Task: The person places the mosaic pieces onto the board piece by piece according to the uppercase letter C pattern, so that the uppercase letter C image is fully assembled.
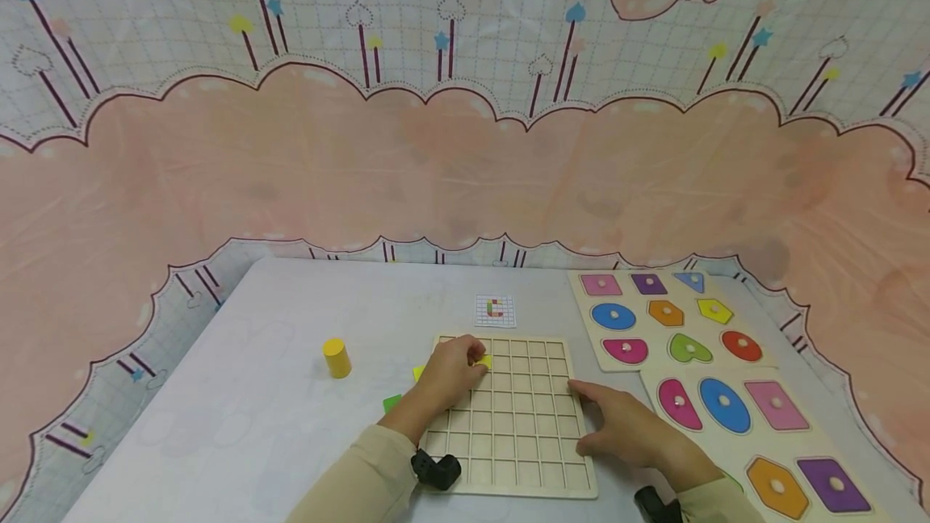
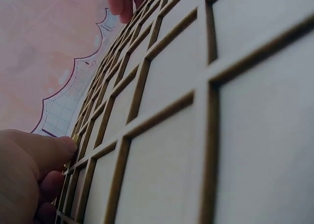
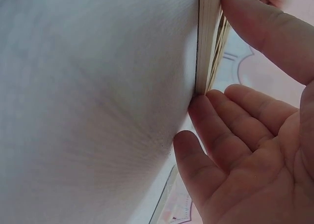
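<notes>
A pale wooden grid board [image 1: 534, 426] lies flat on the white table. Over its upper left part, my left hand [image 1: 449, 374] pinches a small yellow square tile [image 1: 485, 361] between thumb and fingers, right at the grid cells. In the left wrist view, the thumb and fingertips [image 2: 64, 148] are low against the board's ridges, and the tile is mostly hidden. My right hand [image 1: 628, 426] touches the board's right edge with relaxed fingers. From the right wrist view, the thumb [image 3: 265, 32] rests along the board's edge [image 3: 208, 42], with the fingertips close to its corner.
Left of the board stands a yellow cylinder [image 1: 337, 358]. A green piece [image 1: 392, 403] and a yellow piece [image 1: 418, 374] show partly behind my left arm. Behind the board lies a small pattern card [image 1: 495, 311]. Shape puzzle boards [image 1: 632, 293] with knobbed pieces lie at the right.
</notes>
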The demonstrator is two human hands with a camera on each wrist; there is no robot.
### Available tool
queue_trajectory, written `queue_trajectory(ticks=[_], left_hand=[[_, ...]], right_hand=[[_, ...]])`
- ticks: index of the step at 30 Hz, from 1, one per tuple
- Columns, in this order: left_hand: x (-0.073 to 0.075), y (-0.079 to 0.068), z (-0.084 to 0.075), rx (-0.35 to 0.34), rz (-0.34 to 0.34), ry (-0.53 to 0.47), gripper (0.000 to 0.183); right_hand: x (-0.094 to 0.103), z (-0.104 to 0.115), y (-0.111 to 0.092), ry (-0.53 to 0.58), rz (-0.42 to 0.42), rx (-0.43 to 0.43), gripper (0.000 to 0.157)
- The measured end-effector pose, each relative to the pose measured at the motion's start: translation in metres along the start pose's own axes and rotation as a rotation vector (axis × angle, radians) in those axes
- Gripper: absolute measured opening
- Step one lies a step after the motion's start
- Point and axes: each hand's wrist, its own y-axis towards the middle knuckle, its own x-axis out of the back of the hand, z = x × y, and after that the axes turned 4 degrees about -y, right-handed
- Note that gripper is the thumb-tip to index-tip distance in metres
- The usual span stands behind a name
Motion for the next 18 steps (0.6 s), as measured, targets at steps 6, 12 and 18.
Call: queue_trajectory(ticks=[6,12,18], left_hand=[[0.007,-0.006,0.0,-0.026,0.001,0.011,0.023],[0.025,-0.015,0.002,-0.025,-0.008,0.014,0.029],[0.044,-0.024,0.008,0.03,-0.004,0.029,0.032]], right_hand=[[0.001,0.001,0.0,0.007,0.004,0.002,0.085],[0.001,0.002,-0.001,-0.004,0.001,-0.004,0.085],[0.0,0.001,-0.001,-0.002,-0.006,0.012,0.085]])
